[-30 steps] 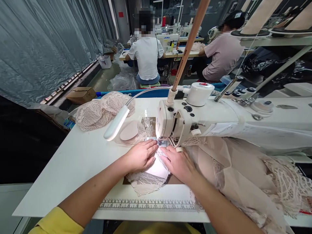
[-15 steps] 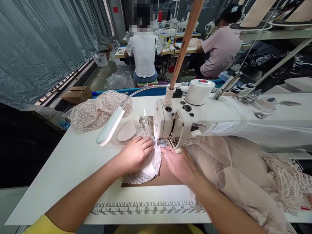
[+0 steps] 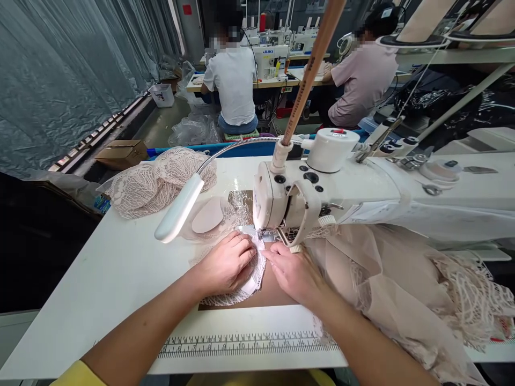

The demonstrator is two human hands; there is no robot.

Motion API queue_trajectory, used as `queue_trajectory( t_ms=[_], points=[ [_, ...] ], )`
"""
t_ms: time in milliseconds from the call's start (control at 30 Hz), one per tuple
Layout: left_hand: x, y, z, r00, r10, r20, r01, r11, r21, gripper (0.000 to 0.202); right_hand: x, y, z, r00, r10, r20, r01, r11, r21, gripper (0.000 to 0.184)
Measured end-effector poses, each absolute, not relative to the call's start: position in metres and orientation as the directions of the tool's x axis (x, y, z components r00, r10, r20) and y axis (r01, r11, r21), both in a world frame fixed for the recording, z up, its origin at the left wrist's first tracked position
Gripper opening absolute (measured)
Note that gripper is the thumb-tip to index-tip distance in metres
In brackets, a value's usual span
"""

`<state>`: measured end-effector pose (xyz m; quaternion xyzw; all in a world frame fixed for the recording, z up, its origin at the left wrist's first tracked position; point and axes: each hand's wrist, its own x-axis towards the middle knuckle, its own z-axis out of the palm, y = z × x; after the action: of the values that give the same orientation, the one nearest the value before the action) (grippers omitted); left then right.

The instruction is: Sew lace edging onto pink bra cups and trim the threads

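Observation:
A beige lace piece with a smooth pale lining lies under the needle area of a white sewing machine. My left hand rests on this lace piece with fingers bent and bunched on it, left of the presser foot. At the right edge of the lace, my right hand is closed, its index finger and thumb at the edge just in front of the foot. The fabric under both palms is hidden. Beyond my left hand lies another sheer lace piece with a pale oval cup.
A lamp on a bendable neck hangs over the left side. Lace cups are heaped at the back left. Beige mesh and lace spread at right. A printed ruler runs along the front edge. Two people sit at machines beyond.
My left hand has slid slightly toward me and its fingers have curled more over the lace. My right fingers have drawn in and bent at the lace edge. The view has shifted slightly.

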<state>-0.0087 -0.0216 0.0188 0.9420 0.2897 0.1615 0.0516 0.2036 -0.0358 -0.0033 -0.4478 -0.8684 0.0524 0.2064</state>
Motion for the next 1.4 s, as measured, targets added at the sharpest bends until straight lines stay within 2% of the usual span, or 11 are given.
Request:
queue_trajectory(
  t_ms=[233, 567, 767, 1000, 1400],
  points=[
    [-0.015, -0.015, 0.018, 0.774, 0.559, 0.297, 0.520, -0.829, 0.206, 0.026, 0.203, -0.034, -0.007, -0.499, 0.810, 0.309, 0.768, 0.578, -0.276, 0.036],
    [-0.011, -0.011, 0.014, 0.782, 0.551, 0.290, 0.531, -0.834, 0.151, 0.031, 0.198, -0.029, 0.000, -0.473, 0.827, 0.303, 0.824, 0.537, -0.179, 0.035],
    [-0.007, -0.017, 0.013, 0.795, 0.557, 0.240, 0.515, -0.829, 0.218, 0.036, 0.199, -0.029, 0.002, -0.408, 0.857, 0.315, 0.847, 0.484, -0.220, 0.031],
    [-0.010, -0.018, 0.013, 0.779, 0.572, 0.258, 0.513, -0.817, 0.265, 0.038, 0.200, -0.031, -0.004, -0.486, 0.815, 0.315, 0.788, 0.565, -0.245, 0.036],
    [-0.009, -0.013, 0.005, 0.775, 0.581, 0.249, 0.548, -0.813, 0.194, 0.040, 0.195, -0.030, -0.001, -0.485, 0.818, 0.310, 0.819, 0.549, -0.167, 0.034]
  ],
)
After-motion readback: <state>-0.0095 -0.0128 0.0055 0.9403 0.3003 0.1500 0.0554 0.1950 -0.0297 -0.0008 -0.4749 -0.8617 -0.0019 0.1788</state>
